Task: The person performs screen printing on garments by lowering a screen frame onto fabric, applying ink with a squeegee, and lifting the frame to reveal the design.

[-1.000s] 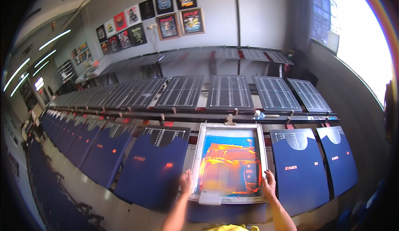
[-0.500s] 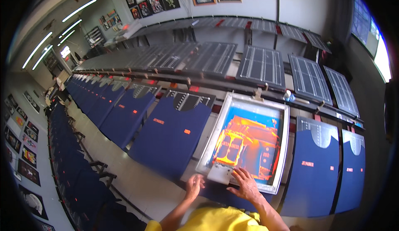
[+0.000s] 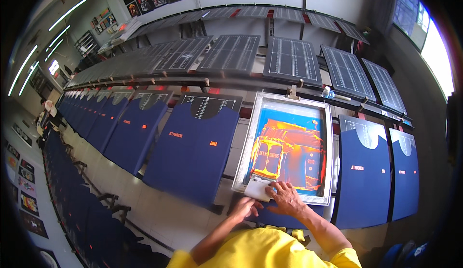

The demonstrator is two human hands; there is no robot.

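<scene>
A screen-printing frame (image 3: 331, 152) with a pale metal rim lies over a dark blue garment piece, whose near edge shows below it. Orange ink (image 3: 289, 128) is smeared across its blue mesh. At the near left inside corner rests a white squeegee (image 3: 257, 189). My right hand (image 3: 287, 199) is at the squeegee's right end, fingertips and thumb closed on it. Just below the squeegee, by the frame's near rim, my left hand (image 3: 246, 208) has its fingers loosely bent and apart; whether they touch the rim is unclear.
Blue garment pieces with small orange prints lie on boards to the left (image 3: 193, 147) and right (image 3: 364, 171). Behind runs a rail with a clamp (image 3: 292, 92) and a small white bottle (image 3: 326, 92). Bare dark boards (image 3: 292, 60) stand beyond. Dark garments hang at far left.
My left hand has moved right, up to the frame's near rim beneath the squeegee. My right hand has closed in on the squeegee's end. The view has shifted slightly.
</scene>
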